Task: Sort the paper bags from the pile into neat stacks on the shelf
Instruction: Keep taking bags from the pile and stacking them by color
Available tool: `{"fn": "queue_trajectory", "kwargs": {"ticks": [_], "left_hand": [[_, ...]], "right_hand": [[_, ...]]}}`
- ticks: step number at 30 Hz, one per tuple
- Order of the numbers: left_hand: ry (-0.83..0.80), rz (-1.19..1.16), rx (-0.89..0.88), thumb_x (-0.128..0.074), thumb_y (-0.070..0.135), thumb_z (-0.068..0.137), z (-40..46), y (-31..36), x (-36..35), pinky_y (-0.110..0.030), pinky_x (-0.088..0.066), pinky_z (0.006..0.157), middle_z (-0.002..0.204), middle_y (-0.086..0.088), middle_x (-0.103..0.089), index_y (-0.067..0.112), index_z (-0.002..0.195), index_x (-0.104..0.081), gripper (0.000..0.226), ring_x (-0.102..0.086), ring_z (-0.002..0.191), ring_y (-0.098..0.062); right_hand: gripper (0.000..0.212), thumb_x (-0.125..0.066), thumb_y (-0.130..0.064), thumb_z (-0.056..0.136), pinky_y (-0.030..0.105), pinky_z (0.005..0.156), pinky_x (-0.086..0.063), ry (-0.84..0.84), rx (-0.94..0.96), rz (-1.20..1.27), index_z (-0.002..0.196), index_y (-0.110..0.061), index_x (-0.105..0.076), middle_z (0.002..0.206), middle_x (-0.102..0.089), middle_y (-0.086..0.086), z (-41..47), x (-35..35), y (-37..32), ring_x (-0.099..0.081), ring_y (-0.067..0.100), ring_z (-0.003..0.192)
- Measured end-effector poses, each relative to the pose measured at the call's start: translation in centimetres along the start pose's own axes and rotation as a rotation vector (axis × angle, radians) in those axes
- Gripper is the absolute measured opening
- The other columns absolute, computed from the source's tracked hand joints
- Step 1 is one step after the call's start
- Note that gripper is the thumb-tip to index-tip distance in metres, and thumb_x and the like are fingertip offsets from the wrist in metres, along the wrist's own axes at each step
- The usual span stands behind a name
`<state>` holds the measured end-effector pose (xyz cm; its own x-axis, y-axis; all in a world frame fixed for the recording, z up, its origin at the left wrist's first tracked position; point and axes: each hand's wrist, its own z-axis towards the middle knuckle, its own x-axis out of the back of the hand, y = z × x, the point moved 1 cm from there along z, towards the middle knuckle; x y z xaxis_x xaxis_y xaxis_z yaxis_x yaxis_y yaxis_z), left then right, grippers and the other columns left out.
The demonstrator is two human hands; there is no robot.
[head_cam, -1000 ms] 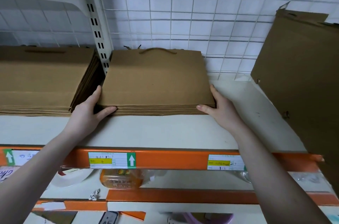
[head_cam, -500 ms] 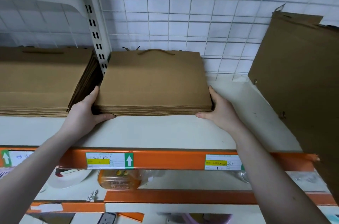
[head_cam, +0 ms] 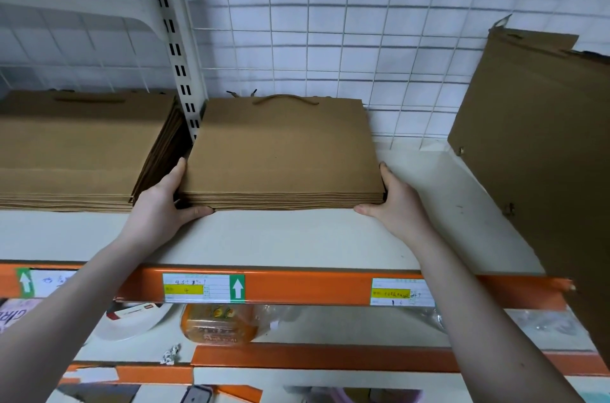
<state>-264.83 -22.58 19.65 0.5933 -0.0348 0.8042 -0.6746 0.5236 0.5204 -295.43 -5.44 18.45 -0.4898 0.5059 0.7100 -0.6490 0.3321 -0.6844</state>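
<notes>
Two hands bracket your middle stack of paper bags [head_cam: 284, 151], which lies flat on the white shelf [head_cam: 297, 237] with its rope handles toward the wire grid [head_cam: 330, 22] at the back. Your left hand [head_cam: 161, 207] presses against the stack's left side, fingers running back along the edge and the thumb hooked under the front corner. Your right hand [head_cam: 396, 204] mirrors it on the right side, fingers flat against the edge, thumb pointing inward along the shelf at the front corner. Both hands clasp the stack between them, forearms reaching up over the orange beam [head_cam: 297, 287]. Just left, past the slotted upright post [head_cam: 178, 49], sits a second, wider stack of bags [head_cam: 82, 145]. Well to the right, more brown bags [head_cam: 541, 138] lean upright.
</notes>
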Motion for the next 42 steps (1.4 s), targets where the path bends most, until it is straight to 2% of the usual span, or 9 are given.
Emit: {"fn": "queue_trajectory", "kwargs": {"ticks": [12,22,27,31,33,35,37,39,42], "left_hand": [[-0.021,-0.001,0.003,-0.078,0.02,0.074,-0.2,0.5,-0.2,-0.038,-0.037,0.098,0.14,-0.019,-0.045,0.014,0.15,-0.018,0.097,-0.047,0.123,-0.037],[-0.029,0.039,-0.015,-0.078,0.023,0.074,0.0,0.1,-0.2,-0.041,-0.039,0.093,0.136,-0.023,-0.049,0.013,0.15,-0.017,0.098,-0.049,0.119,-0.041],[-0.028,0.061,-0.024,-0.077,0.024,0.075,0.0,0.1,-0.3,-0.042,-0.038,0.094,0.137,-0.023,-0.047,0.011,0.15,-0.017,0.097,-0.047,0.121,-0.042],[0.003,0.065,-0.053,-0.079,0.023,0.074,-0.1,-0.2,-0.5,-0.043,-0.039,0.096,0.142,-0.02,-0.043,0.012,0.15,-0.016,0.1,-0.045,0.125,-0.039],[0.027,0.075,-0.109,-0.079,0.022,0.073,-0.1,-0.5,-0.5,-0.042,-0.037,0.1,0.149,-0.015,-0.035,0.014,0.151,-0.014,0.101,-0.038,0.133,-0.032],[0.046,0.123,-0.222,-0.079,0.02,0.073,0.0,-0.7,-0.6,-0.042,-0.032,0.107,0.154,-0.012,-0.024,0.013,0.15,-0.019,0.098,-0.026,0.141,-0.027],[0.053,0.269,-0.36,-0.078,0.02,0.074,0.1,-1.1,-0.9,-0.044,-0.029,0.109,0.152,-0.018,-0.026,0.007,0.147,-0.026,0.09,-0.025,0.14,-0.032],[0.042,0.395,-0.433,-0.072,0.025,0.078,0.1,-1.4,-1.1,-0.045,-0.027,0.11,0.149,-0.019,-0.031,0.005,0.146,-0.029,0.082,-0.028,0.139,-0.033],[0.046,0.44,-0.45,-0.061,0.031,0.083,0.0,-1.3,-1.2,-0.043,-0.025,0.111,0.149,-0.017,-0.034,0.006,0.146,-0.029,0.075,-0.028,0.139,-0.03]], "right_hand": [[0.103,-0.075,-0.018,0.079,0.023,0.098,-0.034,-0.042,-0.063,0.034,0.151,-0.015,0.0,0.147,-0.039,0.008,-0.6,0.1,-0.8,-0.04,0.022,0.131],[0.105,-0.072,-0.027,0.082,0.027,0.105,-0.031,-0.121,-0.058,0.018,0.15,-0.016,0.007,0.152,-0.03,0.006,-0.5,0.0,-1.2,-0.034,0.021,0.136],[0.106,-0.069,-0.031,0.084,0.029,0.108,-0.027,-0.15,-0.028,-0.056,0.149,-0.016,0.013,0.156,-0.019,0.007,-0.5,0.1,-1.3,-0.027,0.023,0.14],[0.104,-0.066,-0.035,0.085,0.028,0.116,-0.009,-0.062,0.097,-0.26,0.149,-0.011,0.012,0.158,0.007,0.006,-1.1,0.1,-1.8,-0.003,0.019,0.146],[0.1,-0.06,-0.045,0.086,0.03,0.117,-0.001,-0.025,0.21,-0.451,0.149,-0.012,0.01,0.157,0.015,0.007,-1.4,0.1,-2.2,0.006,0.02,0.146],[0.091,-0.045,-0.057,0.089,0.033,0.116,0.004,-0.032,0.303,-0.587,0.15,-0.013,0.006,0.157,0.014,0.008,-1.6,-0.1,-2.6,0.01,0.021,0.145],[0.084,-0.022,-0.065,0.089,0.034,0.116,0.007,-0.025,0.339,-0.674,0.151,-0.013,0.001,0.158,0.008,0.008,-1.5,-0.6,-2.9,0.009,0.022,0.146],[0.088,0.0,-0.066,0.082,0.034,0.115,0.009,-0.005,0.359,-0.718,0.151,-0.012,-0.005,0.158,-0.001,0.009,-1.2,-1.0,-2.9,0.004,0.023,0.146],[0.09,0.003,-0.064,0.08,0.033,0.115,0.005,-0.015,0.362,-0.722,0.15,-0.009,-0.009,0.158,-0.006,0.011,-0.8,-1.4,-2.6,-0.002,0.024,0.146]]}}
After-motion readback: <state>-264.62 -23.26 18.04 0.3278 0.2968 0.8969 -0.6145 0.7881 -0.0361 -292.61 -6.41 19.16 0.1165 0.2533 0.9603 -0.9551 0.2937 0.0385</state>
